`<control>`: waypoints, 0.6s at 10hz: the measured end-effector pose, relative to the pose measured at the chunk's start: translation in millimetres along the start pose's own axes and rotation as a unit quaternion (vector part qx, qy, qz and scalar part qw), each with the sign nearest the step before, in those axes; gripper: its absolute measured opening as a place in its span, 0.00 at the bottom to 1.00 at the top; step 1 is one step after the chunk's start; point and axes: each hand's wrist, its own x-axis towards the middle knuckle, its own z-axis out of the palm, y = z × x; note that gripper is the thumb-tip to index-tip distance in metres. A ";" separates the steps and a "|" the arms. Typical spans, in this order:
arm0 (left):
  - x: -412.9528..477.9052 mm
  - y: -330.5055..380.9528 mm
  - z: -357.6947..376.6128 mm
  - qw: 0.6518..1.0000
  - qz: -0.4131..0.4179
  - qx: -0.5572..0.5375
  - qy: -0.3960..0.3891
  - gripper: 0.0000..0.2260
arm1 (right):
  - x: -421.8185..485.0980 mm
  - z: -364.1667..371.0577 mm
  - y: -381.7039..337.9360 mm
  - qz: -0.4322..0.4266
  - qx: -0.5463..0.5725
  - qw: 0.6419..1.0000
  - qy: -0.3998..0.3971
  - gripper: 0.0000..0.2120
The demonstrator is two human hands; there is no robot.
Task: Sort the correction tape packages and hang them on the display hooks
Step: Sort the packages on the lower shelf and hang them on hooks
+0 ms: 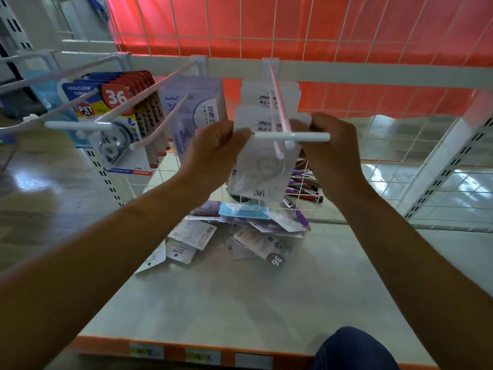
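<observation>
White glossy package [262, 169], pink hook [280, 102]

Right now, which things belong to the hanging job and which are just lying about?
Job: package held by left hand and right hand; hook; pile of packages on the shelf; hung packages at left.
Lying about: pens behind the mesh; red sheet; labels on the shelf edge.
</observation>
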 end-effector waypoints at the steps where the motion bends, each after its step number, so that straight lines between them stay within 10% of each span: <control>1: 23.6 -3.0 14.3 1.000 -0.010 0.011 0.021 0.11 | 27.6 7.9 13.2 -0.008 -0.074 0.997 0.016 0.16; 6: 19.5 -95.5 91.4 0.976 -0.107 0.142 0.127 0.16 | -26.2 32.2 171.6 0.075 -0.168 0.982 -0.027 0.20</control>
